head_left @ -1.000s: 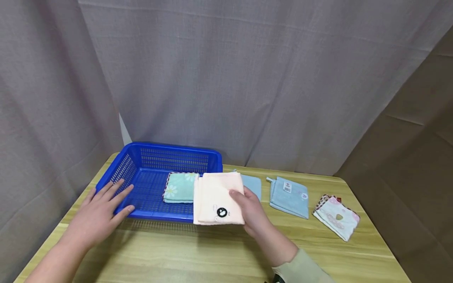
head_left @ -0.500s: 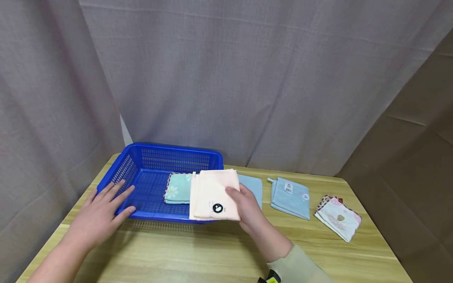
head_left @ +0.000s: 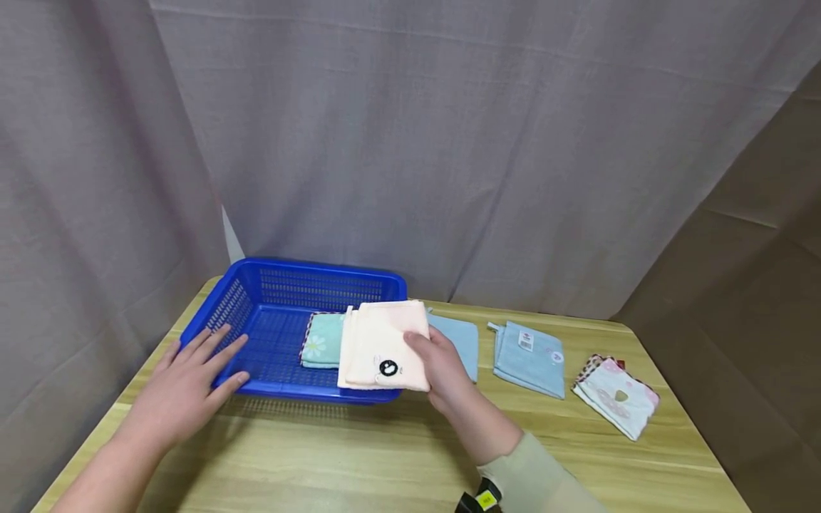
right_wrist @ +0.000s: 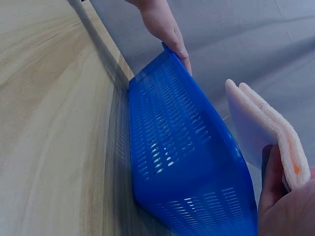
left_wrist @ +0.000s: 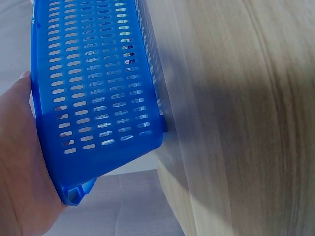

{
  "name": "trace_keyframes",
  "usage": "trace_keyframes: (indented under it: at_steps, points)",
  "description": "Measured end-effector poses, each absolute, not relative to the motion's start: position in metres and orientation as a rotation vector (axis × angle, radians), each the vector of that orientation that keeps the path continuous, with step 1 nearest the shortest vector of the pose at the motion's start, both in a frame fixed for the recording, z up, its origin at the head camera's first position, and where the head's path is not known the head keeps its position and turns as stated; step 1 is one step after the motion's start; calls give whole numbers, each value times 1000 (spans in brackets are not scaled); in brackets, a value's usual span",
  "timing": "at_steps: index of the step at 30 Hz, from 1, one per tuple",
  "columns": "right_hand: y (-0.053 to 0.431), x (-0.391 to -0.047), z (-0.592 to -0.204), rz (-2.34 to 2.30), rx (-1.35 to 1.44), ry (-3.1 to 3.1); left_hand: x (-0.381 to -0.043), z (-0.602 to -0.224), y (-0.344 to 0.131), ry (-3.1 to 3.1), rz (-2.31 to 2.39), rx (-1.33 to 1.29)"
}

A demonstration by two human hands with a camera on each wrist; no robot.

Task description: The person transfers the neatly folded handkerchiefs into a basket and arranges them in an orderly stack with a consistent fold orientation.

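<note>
My right hand pinches a folded pale pink towel by its right edge, thumb on top and fingers beneath. The towel has a dark round embroidered patch and hangs over the right part of the blue plastic basket. In the right wrist view the folded towel is above the basket rim, apart from it. Inside the basket lies a folded mint-green towel with white daisies, partly hidden by the pink one. My left hand rests with spread, straight fingers on the basket's front left corner.
Right of the basket, a light blue towel lies partly behind my right hand. Another blue towel with a label and a white-and-pink towel lie farther right on the wooden table. A grey curtain stands behind.
My right hand has carried the pink towel slightly left and away from me, farther over the basket, covering more of the mint towel. The left hand stays at the basket corner.
</note>
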State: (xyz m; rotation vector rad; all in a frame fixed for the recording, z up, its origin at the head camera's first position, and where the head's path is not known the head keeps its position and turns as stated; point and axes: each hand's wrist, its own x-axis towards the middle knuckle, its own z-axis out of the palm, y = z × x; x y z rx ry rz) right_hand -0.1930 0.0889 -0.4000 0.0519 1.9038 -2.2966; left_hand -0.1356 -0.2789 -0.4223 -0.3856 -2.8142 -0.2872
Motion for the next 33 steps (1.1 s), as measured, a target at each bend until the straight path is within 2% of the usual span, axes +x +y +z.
trace_keyframes:
  at_steps: [33]
  points:
    - [59, -206, -390, -2280, 3, 1878, -136, -423, -279, -2819, -279, -386]
